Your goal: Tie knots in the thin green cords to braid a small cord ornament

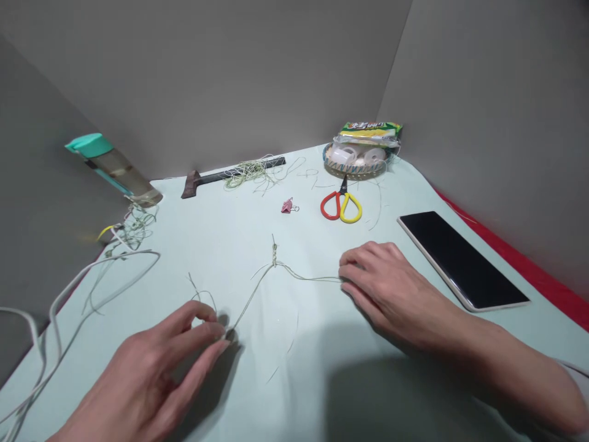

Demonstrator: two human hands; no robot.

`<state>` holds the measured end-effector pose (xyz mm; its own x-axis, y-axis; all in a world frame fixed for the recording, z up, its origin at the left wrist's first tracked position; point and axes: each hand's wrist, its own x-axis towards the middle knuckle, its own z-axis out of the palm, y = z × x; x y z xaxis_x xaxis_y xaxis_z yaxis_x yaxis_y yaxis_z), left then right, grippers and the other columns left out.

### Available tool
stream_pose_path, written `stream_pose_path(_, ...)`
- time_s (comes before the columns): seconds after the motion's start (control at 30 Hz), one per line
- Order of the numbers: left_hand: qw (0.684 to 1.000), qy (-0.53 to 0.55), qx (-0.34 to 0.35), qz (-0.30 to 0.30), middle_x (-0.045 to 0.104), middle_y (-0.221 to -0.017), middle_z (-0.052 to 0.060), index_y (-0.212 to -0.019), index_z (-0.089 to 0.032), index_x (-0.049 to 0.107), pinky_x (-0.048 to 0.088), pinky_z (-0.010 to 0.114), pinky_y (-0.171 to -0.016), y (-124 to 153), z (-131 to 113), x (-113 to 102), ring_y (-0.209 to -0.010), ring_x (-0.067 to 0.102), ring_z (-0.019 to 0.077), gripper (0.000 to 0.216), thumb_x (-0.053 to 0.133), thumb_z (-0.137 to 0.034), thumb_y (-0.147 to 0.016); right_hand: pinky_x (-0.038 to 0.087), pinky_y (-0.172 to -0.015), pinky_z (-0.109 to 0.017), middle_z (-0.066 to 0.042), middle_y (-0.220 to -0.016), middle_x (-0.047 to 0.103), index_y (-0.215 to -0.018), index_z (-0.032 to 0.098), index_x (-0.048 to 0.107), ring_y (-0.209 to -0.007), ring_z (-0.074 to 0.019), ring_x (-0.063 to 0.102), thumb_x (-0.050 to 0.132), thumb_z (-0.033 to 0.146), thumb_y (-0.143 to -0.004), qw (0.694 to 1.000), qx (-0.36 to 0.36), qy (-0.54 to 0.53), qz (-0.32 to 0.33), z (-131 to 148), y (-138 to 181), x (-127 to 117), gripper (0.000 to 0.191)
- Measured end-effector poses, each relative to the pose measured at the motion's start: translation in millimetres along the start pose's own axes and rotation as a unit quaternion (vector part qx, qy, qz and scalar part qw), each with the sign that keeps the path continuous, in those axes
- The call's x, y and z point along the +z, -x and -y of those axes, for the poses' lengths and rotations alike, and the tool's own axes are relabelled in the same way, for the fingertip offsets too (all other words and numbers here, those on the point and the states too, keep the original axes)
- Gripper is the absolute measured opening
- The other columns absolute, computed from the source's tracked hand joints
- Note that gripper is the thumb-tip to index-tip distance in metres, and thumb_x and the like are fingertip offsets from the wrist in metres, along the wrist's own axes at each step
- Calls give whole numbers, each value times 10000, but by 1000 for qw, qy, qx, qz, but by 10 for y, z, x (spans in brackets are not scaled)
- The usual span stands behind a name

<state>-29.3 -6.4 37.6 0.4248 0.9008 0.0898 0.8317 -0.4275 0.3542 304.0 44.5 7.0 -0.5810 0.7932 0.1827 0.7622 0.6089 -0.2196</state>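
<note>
A thin pale-green cord [301,277] lies across the table, with a small knotted section [275,253] at its middle. From the knot, one double strand runs down to my left hand [177,362], whose fingers pinch it near the fingertips. A small dark round spot shows by those fingertips; I cannot tell whether it is a bead or shadow. Toward the right, the other strands reach my right hand [384,285], which rests on the table with bent fingers closed over them. A loose cord end [196,287] curls up beside my left fingers.
Red-and-yellow-handled scissors [342,205] and a pink binder clip [288,206] lie beyond the knot. At the back are a hammer [211,177] under tangled cord [248,172] and a basket [356,169] with a packet [368,133]. A bottle [122,169], white cables [57,319] and a phone [460,261] flank the hands.
</note>
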Motion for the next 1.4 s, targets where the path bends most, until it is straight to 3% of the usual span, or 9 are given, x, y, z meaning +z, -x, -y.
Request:
stream_pose_path(0.07, 1000, 4, 11, 4, 681, -939, 4, -944, -295, 688, 468, 223, -512, -139, 19, -76, -592, 641, 127, 218, 486, -353, -1001, 356, -888, -429, -127, -1113, 628, -904, 147, 641, -1002, -261, 517, 431, 158, -1015, 1000, -2, -21, -7, -11, -121, -20, 238)
stream_pose_path(0.17, 1000, -1, 10, 12, 686, -891, 22, -954, -267, 707, 487, 280, -598, -452, 50, -91, -658, 654, 172, 267, 467, -370, -1009, 364, -897, -422, -120, -1103, 639, -963, 137, 659, -1002, -252, 521, 445, 150, -1011, 999, -8, -50, 1, 9, -360, 15, 220)
stream_pose_path(0.43, 996, 23, -8, 85, 654, -920, 47, -1009, -201, 691, 457, 338, -677, -1106, 91, 205, -762, 629, 214, 226, 497, -314, -987, 365, -806, -375, -94, -978, 629, -947, 142, 657, -907, -235, 502, 610, 222, -951, 994, -30, -102, 31, 143, -873, 342, 93)
stream_pose_path(0.7, 991, 85, -5, 105, 573, -832, 7, -860, -204, 613, 427, 318, -666, -1207, 132, 286, -730, 560, 179, 222, 439, -225, -996, 325, -734, -354, -45, -860, 575, -827, 158, 600, -799, -195, 455, 543, 80, -948, 990, -31, -137, 5, 164, -890, 467, 155)
stream_pose_path(0.93, 979, 161, -50, 113, 599, -850, -24, -891, -249, 580, 430, 281, -662, -1168, 164, 295, -743, 552, 154, 183, 455, -273, -1022, 366, -754, -335, -33, -852, 600, -813, 158, 605, -807, -173, 500, 514, 52, -938, 978, -6, -208, -1, 129, -882, 460, 187)
stream_pose_path(1.03, 956, 236, -111, 132, 525, -659, -60, -866, -254, 574, 365, 243, -519, -1178, 167, 285, -583, 463, 131, 193, 492, -351, -1012, 381, -761, -324, -24, -827, 603, -813, 159, 616, -783, -157, 509, 493, 63, -940, 962, 4, -272, -31, 112, -877, 468, 201)
stream_pose_path(1.13, 905, 335, -201, 168, 399, -545, -89, -858, -244, 559, 279, 214, -428, -1206, 146, 276, -480, 345, 108, 236, 511, -430, -996, 390, -745, -303, -6, -773, 614, -805, 160, 613, -742, -140, 520, 492, 58, -918, 948, 7, -314, -58, 107, -877, 457, 195)
stream_pose_path(1.2, 874, 385, -235, 177, 409, -542, -89, -858, -232, 568, 262, 201, -412, -1223, 134, 276, -451, 326, 90, 248, 518, -438, -986, 391, -715, -289, -6, -761, 631, -804, 159, 613, -725, -134, 534, 490, 52, -904, 944, 16, -322, -65, 112, -876, 440, 191)
stream_pose_path(1.4, 864, 413, -249, 144, 513, -658, -53, -846, -219, 618, 235, 178, -408, -1234, 140, 309, -490, 318, 73, 217, 589, -401, -960, 378, -684, -290, -5, -739, 634, -799, 162, 602, -691, -134, 530, 475, 47, -899, 951, 27, -303, -60, 128, -868, 421, 199)
